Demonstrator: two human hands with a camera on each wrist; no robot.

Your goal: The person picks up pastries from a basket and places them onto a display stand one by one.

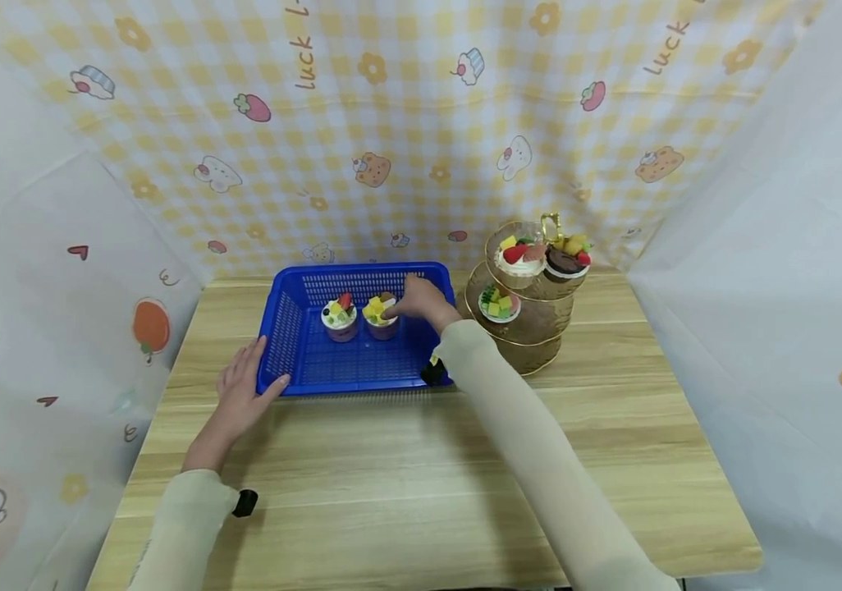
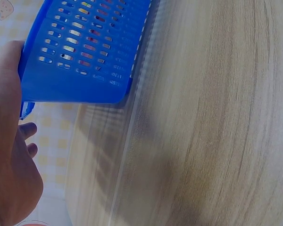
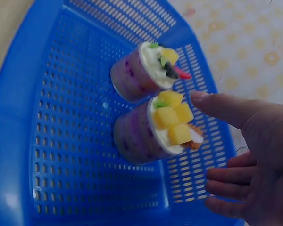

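A blue plastic basket stands on the table, holding two dessert cups with fruit on cream. The left cup bears a red piece and a dark berry; the right cup is topped with yellow cubes. My right hand hovers over the basket beside the yellow-cube cup. Thumb and fingers are spread apart, with a gap to that cup in the right wrist view. My left hand rests at the basket's front left corner, thumb along the front rim and fingers by the left side.
Right of the basket stands a tiered stand with gold edges. Its top tier carries a cream dessert and a chocolate one; a fruit cup sits on the middle tier. A checked curtain hangs behind the wooden table.
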